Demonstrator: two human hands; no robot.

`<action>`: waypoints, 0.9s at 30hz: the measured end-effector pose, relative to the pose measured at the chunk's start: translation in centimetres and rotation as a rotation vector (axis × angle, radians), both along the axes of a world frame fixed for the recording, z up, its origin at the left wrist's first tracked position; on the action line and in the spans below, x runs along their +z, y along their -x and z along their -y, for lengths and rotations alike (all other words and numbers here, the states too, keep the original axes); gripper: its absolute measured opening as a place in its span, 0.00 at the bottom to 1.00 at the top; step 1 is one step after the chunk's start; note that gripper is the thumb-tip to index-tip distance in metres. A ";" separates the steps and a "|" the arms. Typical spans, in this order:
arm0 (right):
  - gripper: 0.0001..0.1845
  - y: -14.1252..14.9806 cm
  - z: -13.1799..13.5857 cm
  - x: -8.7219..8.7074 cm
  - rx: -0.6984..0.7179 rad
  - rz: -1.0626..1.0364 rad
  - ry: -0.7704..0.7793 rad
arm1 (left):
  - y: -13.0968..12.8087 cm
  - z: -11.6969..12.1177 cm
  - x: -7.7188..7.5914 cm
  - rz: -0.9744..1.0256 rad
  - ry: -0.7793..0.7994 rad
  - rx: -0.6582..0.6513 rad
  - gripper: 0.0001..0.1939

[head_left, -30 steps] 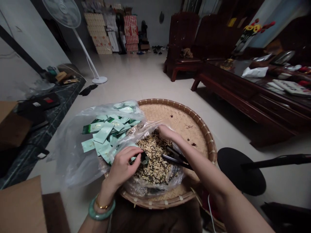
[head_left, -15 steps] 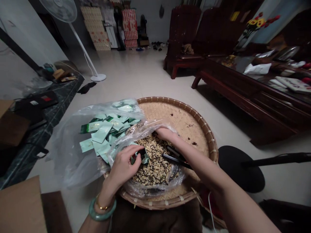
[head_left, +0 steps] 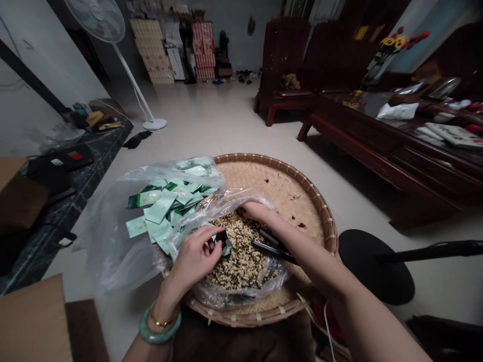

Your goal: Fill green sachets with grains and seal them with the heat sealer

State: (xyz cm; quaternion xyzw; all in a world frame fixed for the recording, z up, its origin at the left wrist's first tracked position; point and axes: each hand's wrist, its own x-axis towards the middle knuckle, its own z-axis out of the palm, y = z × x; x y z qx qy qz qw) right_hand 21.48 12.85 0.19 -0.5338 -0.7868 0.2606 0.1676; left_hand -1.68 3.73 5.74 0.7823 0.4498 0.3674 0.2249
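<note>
My left hand [head_left: 193,259] hovers over a dark mix of dried tea and pale grains [head_left: 241,264], its fingers pinched on a small green sachet [head_left: 225,246]. A jade bangle [head_left: 158,327] and a thin gold bracelet circle that wrist. My right hand [head_left: 256,211] sits at the far side of the mix, its fingertips hidden under clear plastic. The mix lies in a clear plastic bag [head_left: 241,296]. Beside it is a heap of pale green foil sachets [head_left: 166,208]. A black tong-like tool [head_left: 273,250] lies under my right forearm.
A round woven bamboo tray [head_left: 290,183] lies under the bag. A black round seat [head_left: 375,266] stands to the right, with a dark wood table [head_left: 377,136] beyond. A dark marble ledge [head_left: 75,173] runs along the left, and a cardboard sheet [head_left: 32,322] sits near me.
My left hand has shifted slightly right with the sachet, and the plastic's edge has lifted beside it. My right hand has moved only a little.
</note>
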 end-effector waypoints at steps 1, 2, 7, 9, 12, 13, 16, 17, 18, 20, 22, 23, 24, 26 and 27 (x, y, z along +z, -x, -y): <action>0.17 0.5 -0.7 0.1 0.019 0.006 0.007 | 0.0 0.0 0.0 0.001 0.017 0.002 0.12; 0.16 0.9 -1.4 0.2 0.039 0.003 0.016 | 0.1 0.0 0.0 -0.002 0.032 0.003 0.11; 0.12 0.7 -0.9 0.4 0.105 -0.085 0.085 | 0.9 -0.1 -0.1 -0.038 0.014 -0.036 0.09; 0.11 0.2 0.2 0.4 0.094 -0.147 0.125 | 1.2 -0.1 -0.1 -0.054 -0.021 -0.066 0.10; 0.08 -0.2 1.3 0.2 0.044 -0.250 0.225 | 1.5 -0.1 0.1 -0.065 -0.051 -0.091 0.11; 0.08 -0.2 1.6 0.0 0.025 -0.287 0.267 | 1.5 -0.1 0.1 -0.066 -0.058 -0.094 0.11; 0.07 -0.1 1.8 -0.3 -0.024 -0.397 0.381 | 1.6 0.0 0.2 -0.073 -0.083 -0.109 0.11; 0.06 -0.1 1.9 -0.3 -0.037 -0.431 0.408 | 1.6 0.0 0.2 -0.079 -0.089 -0.121 0.11; 0.06 -0.1 2.0 -0.2 -0.047 -0.460 0.429 | 1.6 -0.1 0.2 -0.081 -0.094 -0.133 0.11; 0.05 -0.2 2.2 0.5 -0.062 -0.508 0.456 | 1.6 -0.2 0.1 -0.078 -0.100 -0.150 0.11; 0.05 -0.2 2.8 1.8 -0.069 -0.600 0.486 | 1.7 -0.3 0.1 -0.069 -0.101 -0.160 0.10; 0.06 -0.1 3.1 2.7 -0.069 -0.666 0.502 | 1.7 -0.4 0.0 -0.068 -0.099 -0.166 0.09; 0.07 0.2 3.6 3.6 -0.062 -0.746 0.518 | 1.7 -0.4 0.0 -0.068 -0.096 -0.172 0.09; 0.08 1.0 4.6 5.5 -0.037 -0.859 0.512 | 1.6 -0.5 0.0 -0.075 -0.088 -0.180 0.08; 0.07 1.6 5.2 6.2 -0.021 -0.886 0.489 | 1.6 -0.6 0.0 -0.080 -0.084 -0.182 0.07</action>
